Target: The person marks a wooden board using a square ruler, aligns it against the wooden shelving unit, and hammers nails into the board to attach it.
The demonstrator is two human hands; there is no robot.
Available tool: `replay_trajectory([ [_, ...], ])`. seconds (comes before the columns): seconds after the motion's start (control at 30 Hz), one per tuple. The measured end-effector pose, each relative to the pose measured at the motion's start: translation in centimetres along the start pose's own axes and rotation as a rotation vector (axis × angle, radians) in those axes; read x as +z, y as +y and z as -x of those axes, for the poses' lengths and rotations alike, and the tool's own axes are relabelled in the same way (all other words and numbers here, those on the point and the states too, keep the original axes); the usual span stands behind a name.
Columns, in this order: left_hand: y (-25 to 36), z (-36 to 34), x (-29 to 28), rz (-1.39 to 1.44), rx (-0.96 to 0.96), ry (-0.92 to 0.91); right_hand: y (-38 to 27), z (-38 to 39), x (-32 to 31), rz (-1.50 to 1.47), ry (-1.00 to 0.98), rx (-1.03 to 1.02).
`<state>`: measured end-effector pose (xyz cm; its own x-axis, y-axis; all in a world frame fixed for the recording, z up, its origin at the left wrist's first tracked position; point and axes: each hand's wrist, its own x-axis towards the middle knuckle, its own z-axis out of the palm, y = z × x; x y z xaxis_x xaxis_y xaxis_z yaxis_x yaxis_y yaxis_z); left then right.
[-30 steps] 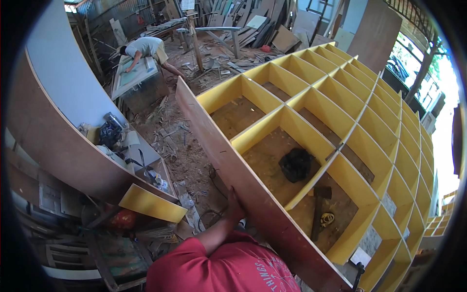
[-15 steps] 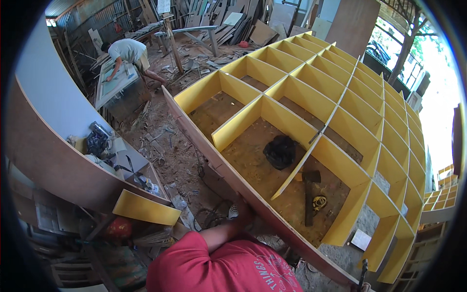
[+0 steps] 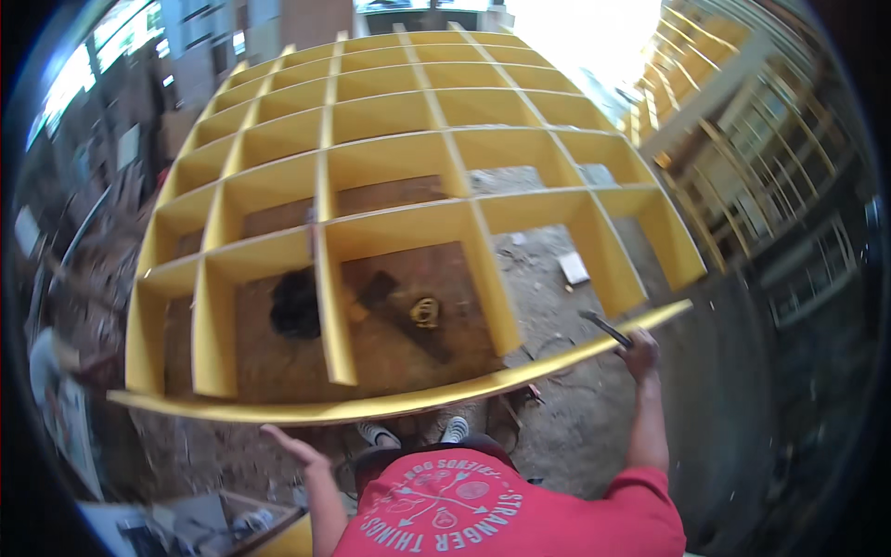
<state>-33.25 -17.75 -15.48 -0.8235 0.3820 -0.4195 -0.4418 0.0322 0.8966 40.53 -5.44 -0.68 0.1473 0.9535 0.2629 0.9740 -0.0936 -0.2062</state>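
A big lattice of yellow panels [image 3: 394, 139] stands in front of me. Across its near side runs a long, narrow board [image 3: 408, 406], its yellow face up toward me. My right hand [image 3: 640, 355] is closed around a hammer [image 3: 608, 329] at the board's right end; whether it also grips the board I cannot tell. Below the board's left part, my left hand [image 3: 299, 447] is held out, fingers stretched and holding nothing; contact with the board is unclear. Inside the lattice lie a black plastic bag [image 3: 296, 304] and a yellow tape measure or coil [image 3: 425, 313].
A small white block [image 3: 574, 268] lies on the ground within the lattice. At the right stand further yellow lattice frames [image 3: 691, 56] and slatted wooden frames [image 3: 775, 139]. Another person [image 3: 48, 371] bends over work at the far left. Loose sheets [image 3: 130, 153] lean at the back left.
My view has swung to the right, so the lattice now faces me squarely. Both hands have come into clear view, the right one with the hammer. The near board now shows its yellow face.
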Motion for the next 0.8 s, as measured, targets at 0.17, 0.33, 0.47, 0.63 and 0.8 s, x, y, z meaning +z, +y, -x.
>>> replay_trajectory([
  [0.17,5.9,-0.2,1.0,0.045,-0.1,-0.37,2.5,-2.5,1.8,-0.039,0.039,-0.053],
  [0.33,4.9,-2.7,3.6,-0.18,-0.077,-0.263,2.3,-4.0,2.0,-0.083,0.011,-0.028],
  [0.47,2.5,-2.3,4.3,-0.262,-0.03,-0.242,3.4,-4.8,0.3,-0.05,-0.033,-0.004],
  [0.63,-0.1,5.5,9.0,0.022,-0.171,-0.312,7.6,-6.0,0.7,0.096,0.223,0.005],
  [0.8,-0.5,7.4,11.0,0.011,-0.173,-0.325,6.0,-5.3,0.4,0.123,0.188,0.129],
])
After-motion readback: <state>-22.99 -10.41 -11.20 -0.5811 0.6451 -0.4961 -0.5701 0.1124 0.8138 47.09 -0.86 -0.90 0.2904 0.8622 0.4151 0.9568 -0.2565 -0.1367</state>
